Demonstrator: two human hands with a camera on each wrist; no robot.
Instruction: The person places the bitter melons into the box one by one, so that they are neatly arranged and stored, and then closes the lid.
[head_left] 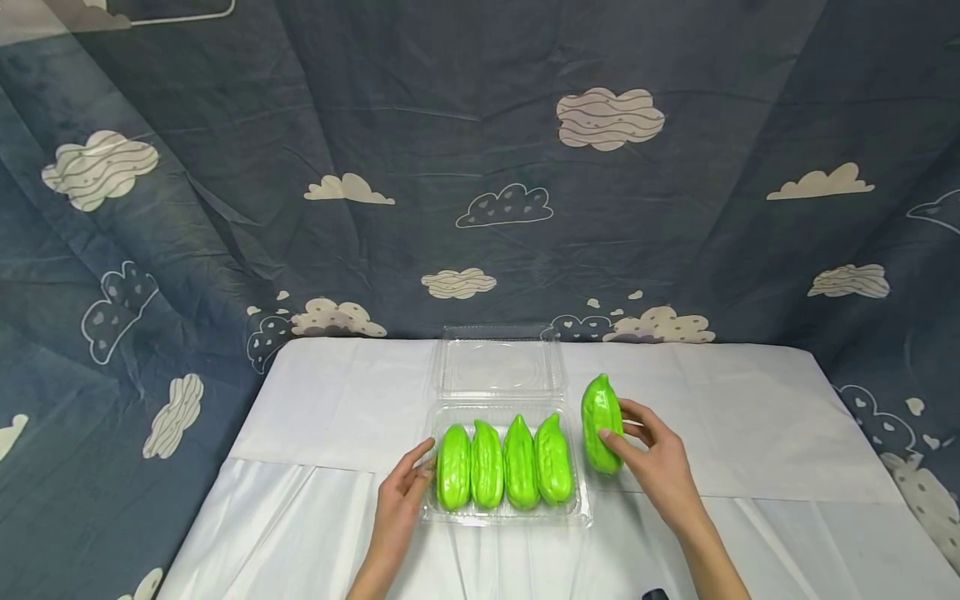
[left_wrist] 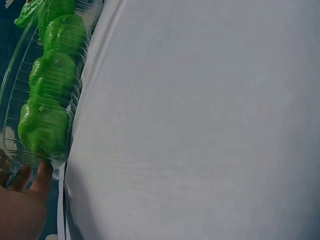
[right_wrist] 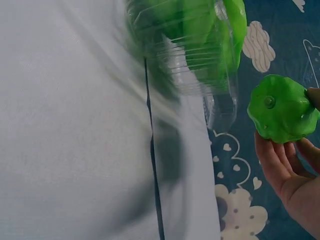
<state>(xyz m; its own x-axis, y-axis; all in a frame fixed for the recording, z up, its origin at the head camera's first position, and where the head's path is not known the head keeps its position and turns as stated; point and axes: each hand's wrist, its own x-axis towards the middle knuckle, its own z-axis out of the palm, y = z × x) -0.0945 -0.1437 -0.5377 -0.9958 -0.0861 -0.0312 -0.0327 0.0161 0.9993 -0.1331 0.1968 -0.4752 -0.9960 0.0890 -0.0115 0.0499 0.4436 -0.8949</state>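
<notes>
- Green bitter gourd point(head_left: 602, 425): it is raised off the white-covered desk point(head_left: 750, 433), just right of the clear plastic container point(head_left: 510, 517), narrow tip toward the backdrop point(head_left: 420, 100).
- On my feed, the right hand point(head_left: 660, 462) has the grip: thumb and fingers grasp this one gourd by its right side.
- Left hand point(head_left: 397, 500): not clenched; I see loosely extended fingers touching the container's left end.
- Four matching gourds point(head_left: 520, 465) lie side by side in the container; its lid point(head_left: 498, 371) is laid back behind them.
- As I judge it, the step in hand is handling this gourd beside the container. I would hold it firmly but lightly, since glossy skin may slip, line it up with the row, and spare the thin rim any knock.
- I would let the left fingers only steady the wall; a hard push could skid or buckle it.
- Writing: I can read no brand or label anywhere; the backdrop carries cloud prints.
</notes>
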